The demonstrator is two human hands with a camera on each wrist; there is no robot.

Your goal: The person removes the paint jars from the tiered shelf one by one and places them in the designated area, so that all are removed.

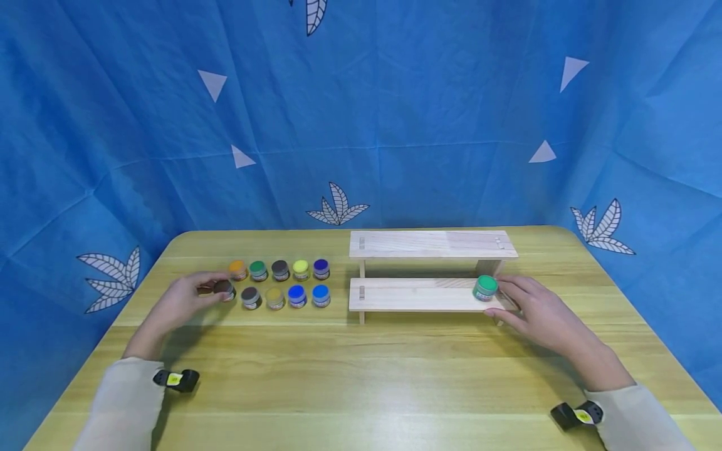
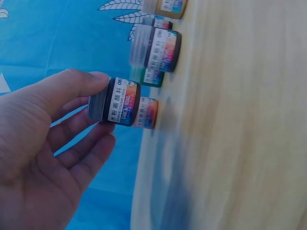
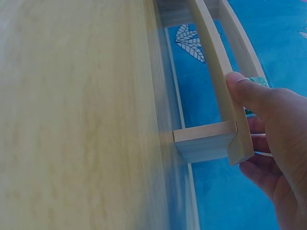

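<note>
My left hand (image 1: 183, 300) pinches a dark-lidded paint jar (image 2: 115, 101) by its lid, thumb on one side and fingers on the other, at the left end of the front row of jars. A two-tier wooden shelf (image 1: 412, 294) stands to the right. Around the right end of its lower board is my right hand (image 1: 541, 313), thumb against the front edge and fingers behind. On that board, close beside the right fingertips, sits a green-lidded paint jar (image 1: 486, 287), mostly covered by the hand in the right wrist view.
Several paint jars stand in two rows left of the shelf, among them an orange one (image 1: 238, 270), a yellow one (image 1: 301, 269) and a light blue one (image 1: 321, 295). The upper board (image 1: 431, 243) sits behind the lower one. A blue curtain (image 1: 361, 125) hangs behind the wooden table (image 1: 338, 376).
</note>
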